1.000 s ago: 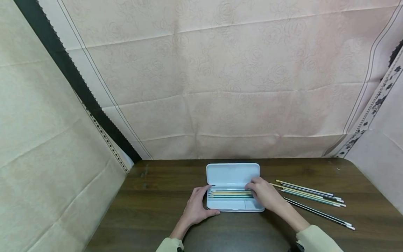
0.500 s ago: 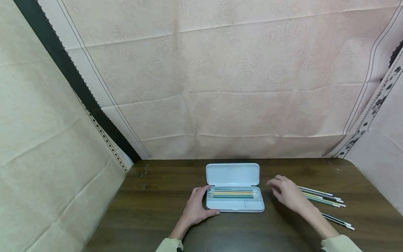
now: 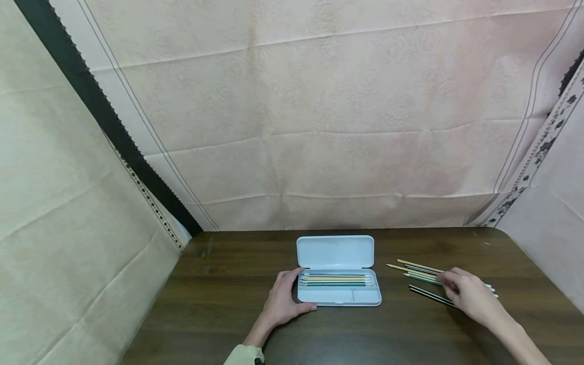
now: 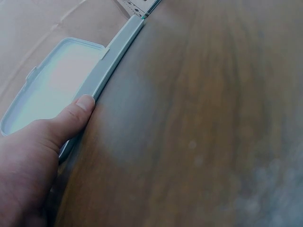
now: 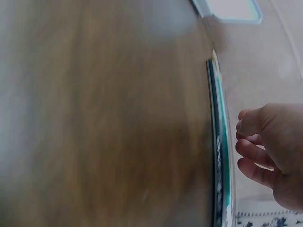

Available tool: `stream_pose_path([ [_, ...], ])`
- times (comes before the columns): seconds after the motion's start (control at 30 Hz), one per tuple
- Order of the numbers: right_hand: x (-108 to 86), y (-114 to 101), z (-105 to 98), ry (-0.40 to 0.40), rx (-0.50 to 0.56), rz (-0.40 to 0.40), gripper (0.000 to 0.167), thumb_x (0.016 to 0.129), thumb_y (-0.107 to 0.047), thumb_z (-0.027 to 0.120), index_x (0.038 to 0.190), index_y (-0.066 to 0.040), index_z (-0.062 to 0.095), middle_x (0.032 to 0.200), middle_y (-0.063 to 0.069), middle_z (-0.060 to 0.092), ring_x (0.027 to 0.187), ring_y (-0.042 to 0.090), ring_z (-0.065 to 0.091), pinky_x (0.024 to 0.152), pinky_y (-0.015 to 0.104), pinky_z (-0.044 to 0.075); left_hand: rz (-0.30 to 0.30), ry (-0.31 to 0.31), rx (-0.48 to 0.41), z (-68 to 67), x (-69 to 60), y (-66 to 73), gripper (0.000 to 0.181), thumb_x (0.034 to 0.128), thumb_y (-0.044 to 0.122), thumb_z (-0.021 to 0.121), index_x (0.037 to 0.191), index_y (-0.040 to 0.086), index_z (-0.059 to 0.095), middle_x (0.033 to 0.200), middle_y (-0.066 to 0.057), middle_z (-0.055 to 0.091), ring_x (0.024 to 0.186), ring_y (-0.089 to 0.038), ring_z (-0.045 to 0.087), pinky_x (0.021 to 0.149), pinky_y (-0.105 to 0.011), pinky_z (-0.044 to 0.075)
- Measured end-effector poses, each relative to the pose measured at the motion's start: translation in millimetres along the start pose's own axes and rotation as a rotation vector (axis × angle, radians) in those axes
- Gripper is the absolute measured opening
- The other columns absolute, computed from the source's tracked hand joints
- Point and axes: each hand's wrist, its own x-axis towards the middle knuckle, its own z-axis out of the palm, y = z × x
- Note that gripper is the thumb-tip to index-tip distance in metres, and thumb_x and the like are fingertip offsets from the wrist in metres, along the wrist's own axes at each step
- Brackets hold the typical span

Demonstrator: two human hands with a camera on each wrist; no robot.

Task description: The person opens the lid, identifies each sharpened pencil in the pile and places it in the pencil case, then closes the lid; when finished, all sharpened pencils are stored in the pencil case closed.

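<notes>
Head view: left hand (image 3: 283, 301) pinches case (image 3: 326, 294) edges; right hand (image 3: 469, 294) loosely curled above pencils (image 3: 422, 278).

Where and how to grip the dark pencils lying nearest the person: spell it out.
Best pinched, I'd judge, near mid-shaft, the right hand coming from above: the dark pencils look slim and lie flat, and bare table on their near side leaves the thumb room.

The case (image 3: 326, 295) lies on the table (image 3: 219, 324), pencils (image 3: 335, 278) inside, lid (image 3: 335, 252) behind, left hand (image 3: 284, 298) at its left, loose pencils (image 3: 422, 278) to its right, partly beneath the right hand (image 3: 470, 294).
</notes>
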Motion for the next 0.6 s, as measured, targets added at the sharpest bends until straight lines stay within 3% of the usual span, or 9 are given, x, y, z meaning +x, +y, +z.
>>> stream_pose_path([
  [0.17, -14.8, 8.6, -10.8, -0.025, -0.052, 0.049, 0.037, 0.061, 0.010, 0.081, 0.086, -0.016, 0.072, 0.078, -0.014, 0.056, 0.066, 0.002, 0.047, 0.053, 0.032, 0.041, -0.002, -0.001, 0.000, -0.9, -0.3, 1.5, 0.094, 0.0702, 0.058, 0.086, 0.147, 0.020, 0.048, 0.138, -0.003, 0.055, 0.125, -0.022, 0.046, 0.095, -0.051, 0.043],
  [0.33, -25.1, 15.4, -16.9, -0.040, -0.095, 0.085, 0.039, 0.059, 0.008, 0.084, 0.087, -0.017, 0.073, 0.083, -0.007, 0.062, 0.071, 0.015, 0.058, 0.057, 0.038, 0.046, -0.004, -0.001, -0.001, -1.1, 0.0, 1.1, 0.094, 0.0702, 0.059, 0.085, 0.147, 0.020, 0.048, 0.138, -0.004, 0.055, 0.125, -0.022, 0.046, 0.095, -0.051, 0.043],
  [0.6, -34.6, 23.2, -18.9, -0.028, -0.124, 0.086, 0.041, 0.056, 0.008, 0.085, 0.088, -0.015, 0.073, 0.085, -0.002, 0.062, 0.076, 0.027, 0.059, 0.060, 0.044, 0.047, -0.002, -0.004, 0.002, -1.3, -0.1, 0.9, 0.094, 0.0703, 0.059, 0.085, 0.147, 0.020, 0.048, 0.138, -0.003, 0.055, 0.125, -0.022, 0.045, 0.095, -0.051, 0.043],
])
